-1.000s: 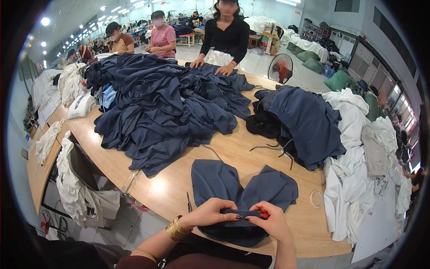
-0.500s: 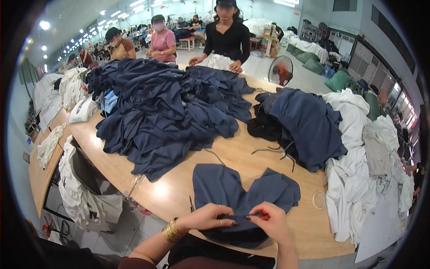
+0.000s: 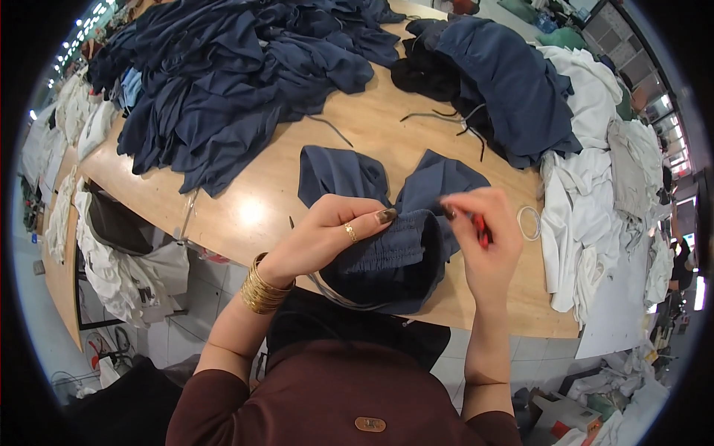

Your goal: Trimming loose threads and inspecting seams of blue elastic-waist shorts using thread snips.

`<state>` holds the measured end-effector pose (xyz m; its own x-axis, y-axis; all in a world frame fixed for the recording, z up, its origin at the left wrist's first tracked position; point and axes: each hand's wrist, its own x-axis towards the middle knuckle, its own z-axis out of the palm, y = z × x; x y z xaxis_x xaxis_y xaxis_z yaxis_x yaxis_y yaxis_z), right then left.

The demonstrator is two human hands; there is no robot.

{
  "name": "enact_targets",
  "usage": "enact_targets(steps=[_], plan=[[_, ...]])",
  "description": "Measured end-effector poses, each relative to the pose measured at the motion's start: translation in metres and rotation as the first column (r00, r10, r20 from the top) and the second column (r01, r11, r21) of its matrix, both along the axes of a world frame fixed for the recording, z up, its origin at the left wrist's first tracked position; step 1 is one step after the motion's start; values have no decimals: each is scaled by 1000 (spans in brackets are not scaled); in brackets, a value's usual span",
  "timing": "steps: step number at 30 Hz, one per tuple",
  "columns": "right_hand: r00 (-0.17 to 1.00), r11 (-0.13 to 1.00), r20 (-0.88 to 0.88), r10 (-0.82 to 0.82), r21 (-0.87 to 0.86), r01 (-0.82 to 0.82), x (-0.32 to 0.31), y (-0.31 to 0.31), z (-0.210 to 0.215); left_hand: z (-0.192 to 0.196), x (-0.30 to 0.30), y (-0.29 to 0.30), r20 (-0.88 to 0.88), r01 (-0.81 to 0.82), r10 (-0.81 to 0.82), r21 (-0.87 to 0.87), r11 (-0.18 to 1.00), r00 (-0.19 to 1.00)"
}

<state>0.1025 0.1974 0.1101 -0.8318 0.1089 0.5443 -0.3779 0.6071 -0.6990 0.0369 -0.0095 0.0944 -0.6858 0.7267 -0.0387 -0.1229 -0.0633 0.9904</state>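
Note:
A pair of navy shorts lies on the wooden table in front of me, legs spread away from me, gathered waistband toward me. My left hand, with a ring and gold bangles at the wrist, grips the waistband and lifts it off the table. My right hand is closed around a small red tool at the right end of the waistband. A grey drawstring loops out under the waistband near the table edge.
A large heap of navy garments covers the far left of the table. Another navy pile with loose cords lies at the far right, beside white fabric. A thin white ring rests right of my hand. White cloth hangs off the left edge.
My head has tilted down, so the people across the table are out of view. My left hand has raised the waistband, and my right hand has lifted with the red tool.

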Motion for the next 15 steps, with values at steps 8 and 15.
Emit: enact_targets(steps=[8,15], plan=[[910,907,-54,411,-80,-414,42,10,-24,-7,7,0,-58,-13,9,-64,998,998],[895,900,151,420,57,-432,35,0,-6,-6,7,-3,-52,-32,28,-80,996,998]])
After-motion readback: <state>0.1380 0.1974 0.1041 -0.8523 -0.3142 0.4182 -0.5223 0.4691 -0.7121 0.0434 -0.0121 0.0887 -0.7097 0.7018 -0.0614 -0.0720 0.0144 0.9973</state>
